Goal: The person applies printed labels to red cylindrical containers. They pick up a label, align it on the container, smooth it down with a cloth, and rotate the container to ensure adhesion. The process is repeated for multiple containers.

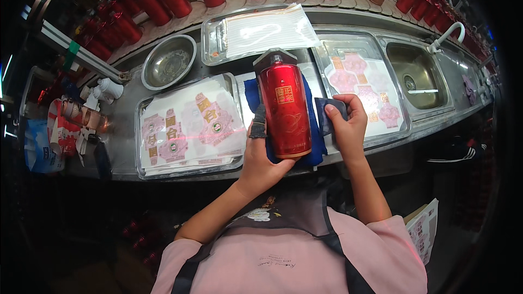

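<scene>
A glossy red bottle (285, 118) with a gold square emblem and a gold line drawing lies tilted on a blue cloth (316, 139). My left hand (261, 167) holds it from the lower left, thumb at its base, with dark wrapping on a finger. Behind the bottle's neck a grey angular rest (265, 58) is partly hidden. To the right of the bottle, my right hand (347, 124) pinches a thin dark flexible sheet (324, 117) between thumb and fingers, apart from the bottle. Its material is unclear.
Trays with printed label sheets stand left (188, 126) and right (361, 90). Behind are a metal bowl (168, 63), a tray with a plastic-covered stack (265, 30) and a conveyor (237, 6) carrying red bottles. A sink (416, 75) with a white faucet (447, 34) is at right.
</scene>
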The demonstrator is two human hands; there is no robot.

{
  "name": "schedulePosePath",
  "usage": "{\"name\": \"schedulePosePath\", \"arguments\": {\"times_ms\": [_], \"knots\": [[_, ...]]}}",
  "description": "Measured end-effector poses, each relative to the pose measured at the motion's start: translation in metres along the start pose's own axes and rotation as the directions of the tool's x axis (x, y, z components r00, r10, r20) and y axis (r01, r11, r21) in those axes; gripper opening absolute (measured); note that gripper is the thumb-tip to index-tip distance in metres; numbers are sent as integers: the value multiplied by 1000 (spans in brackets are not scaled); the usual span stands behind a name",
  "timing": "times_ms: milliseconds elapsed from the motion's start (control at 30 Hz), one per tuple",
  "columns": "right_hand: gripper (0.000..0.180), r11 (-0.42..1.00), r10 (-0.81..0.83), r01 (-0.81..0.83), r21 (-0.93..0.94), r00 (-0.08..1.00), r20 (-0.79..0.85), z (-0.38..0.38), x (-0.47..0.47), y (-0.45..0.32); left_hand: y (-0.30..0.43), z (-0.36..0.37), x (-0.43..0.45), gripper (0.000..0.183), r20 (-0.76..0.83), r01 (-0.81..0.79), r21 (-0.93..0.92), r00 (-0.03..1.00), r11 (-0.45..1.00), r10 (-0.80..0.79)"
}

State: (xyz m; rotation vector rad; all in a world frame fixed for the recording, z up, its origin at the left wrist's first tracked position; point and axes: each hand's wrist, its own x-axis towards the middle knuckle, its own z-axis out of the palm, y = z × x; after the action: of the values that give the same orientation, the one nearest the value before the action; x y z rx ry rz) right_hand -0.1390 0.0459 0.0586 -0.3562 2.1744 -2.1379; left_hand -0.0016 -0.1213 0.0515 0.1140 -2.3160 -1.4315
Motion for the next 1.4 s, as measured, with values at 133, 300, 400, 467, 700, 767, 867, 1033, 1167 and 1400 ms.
{"name": "schedulePosePath", "arguments": {"times_ms": [133,300,400,467,700,767,867,1033,1167,1400], "knots": [[23,985,-84,88,-147,996,30,25,-6,-5,-11,-5,-11,111,26,133,-42,991,990,-132],[24,992,-44,33,126,995,86,23,-19,-26,-22,-2,-8,112,-32,74,67,997,995,-72],[24,987,-84,84,-134,996,6,20,-8,-2,-4,-4,-3,111,-22,-2,184,1000,983,6],[22,988,-84,77,-132,995,-50,13,-8,-2,16,-9,4,114,62,-95,423,995,901,76],[23,736,-580,579,-350,807,115,47,-70,-37,5,3,11,98,-23,-270,418,951,867,308],[26,758,-564,585,-288,810,160,47,-72,-45,3,1,9,99,12,-283,465,949,839,314],[24,870,-397,381,-315,918,14,31,-57,-53,8,0,8,100,-5,-232,393,967,890,255],[20,976,-193,182,-122,978,-81,19,-24,-35,14,-2,9,71,66,-250,457,967,854,248],[21,980,-178,166,-108,978,-108,20,-28,-28,9,-3,10,77,10,-177,573,978,800,210],[31,642,-670,742,-191,665,330,34,-65,-39,-9,1,8,103,-40,-158,524,977,837,209]]}}
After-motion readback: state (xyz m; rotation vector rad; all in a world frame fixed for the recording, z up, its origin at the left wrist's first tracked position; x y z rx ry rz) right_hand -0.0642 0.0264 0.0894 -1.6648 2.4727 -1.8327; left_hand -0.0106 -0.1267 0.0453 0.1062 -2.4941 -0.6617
